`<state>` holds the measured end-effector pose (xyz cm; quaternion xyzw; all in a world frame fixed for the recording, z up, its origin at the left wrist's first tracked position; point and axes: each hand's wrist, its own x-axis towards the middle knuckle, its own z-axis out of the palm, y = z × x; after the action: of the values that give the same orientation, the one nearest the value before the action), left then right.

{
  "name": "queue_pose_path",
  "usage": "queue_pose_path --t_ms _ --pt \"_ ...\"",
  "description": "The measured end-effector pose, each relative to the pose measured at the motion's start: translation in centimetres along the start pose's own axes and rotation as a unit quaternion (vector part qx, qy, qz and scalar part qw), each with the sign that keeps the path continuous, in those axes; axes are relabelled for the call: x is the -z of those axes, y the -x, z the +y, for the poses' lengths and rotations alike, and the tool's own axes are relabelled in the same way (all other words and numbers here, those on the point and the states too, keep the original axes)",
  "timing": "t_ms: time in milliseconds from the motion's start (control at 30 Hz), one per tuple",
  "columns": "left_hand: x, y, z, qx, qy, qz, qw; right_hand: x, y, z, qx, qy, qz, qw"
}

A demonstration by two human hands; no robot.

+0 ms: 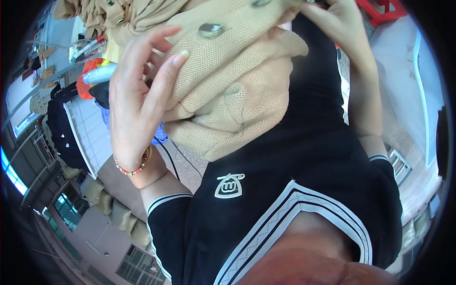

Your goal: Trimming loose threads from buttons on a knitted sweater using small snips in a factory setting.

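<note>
1. The left hand (135, 102) has its fingers (166, 33) bent and spread, with a gap between them and the thumb. The thumb lies over the edge of the tan knit (228, 71).
2. The right hand (335, 21) is at the top edge, by the far end of the knit. Its fingertips are blurry and partly cut off, so I can't tell if they pinch anything.
3. The tan knit is bunched up in soft folds, between the two hands and in front of the person's black top (304, 137). A shiny dark button (211, 30) is on it, near the left fingers.
4. A bracelet (140, 167) goes around the left wrist.
5. More tan knit pieces (147, 14) lie in a heap at the top left.
6. Left of the left hand are an orange-red thing (88, 78) and a shiny silver-blue thing (99, 74).
7. Farther out, fat sacks (121, 213) sit at the lower left, and a red frame (382, 12) is at the top right.
</note>
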<state>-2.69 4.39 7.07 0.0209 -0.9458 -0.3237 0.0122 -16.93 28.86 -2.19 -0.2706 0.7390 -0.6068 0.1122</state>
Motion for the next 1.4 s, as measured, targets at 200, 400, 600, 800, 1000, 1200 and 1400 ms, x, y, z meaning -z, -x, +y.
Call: queue_pose_path --t_ms 200,400,600,800,1000,1200,1400 --pt "0.2 -1.4 0.4 -0.067 -0.025 -0.044 0.996 -2.7 1.5 -1.8 0.036 -0.129 -0.062 0.989" --pt "-0.6 -2.7 -0.1 -0.073 -0.006 -0.079 0.994 -4.2 0.4 2.0 0.348 -0.135 -0.049 0.926" --pt "-1.6 -2.4 -1.1 -0.112 0.035 0.005 0.993 -5.4 -0.6 1.0 0.380 -0.162 -0.049 0.909" --pt "-2.9 -2.0 -0.5 -0.028 0.044 0.085 0.995 -4.6 0.8 -2.8 0.074 -0.095 -0.085 0.989" --pt "-3.1 -2.0 -0.1 -0.072 0.022 0.137 0.988 -5.6 -0.7 -1.2 0.226 -0.104 -0.052 0.967" --pt "-3.0 -2.3 -0.6 -0.159 -0.005 0.140 0.977 -6.1 -1.3 0.1 0.384 -0.141 -0.033 0.912" --pt "-2.2 -2.3 -0.2 -0.179 -0.024 0.094 0.979 -4.0 0.5 -4.4 -0.021 -0.118 -0.111 0.987"
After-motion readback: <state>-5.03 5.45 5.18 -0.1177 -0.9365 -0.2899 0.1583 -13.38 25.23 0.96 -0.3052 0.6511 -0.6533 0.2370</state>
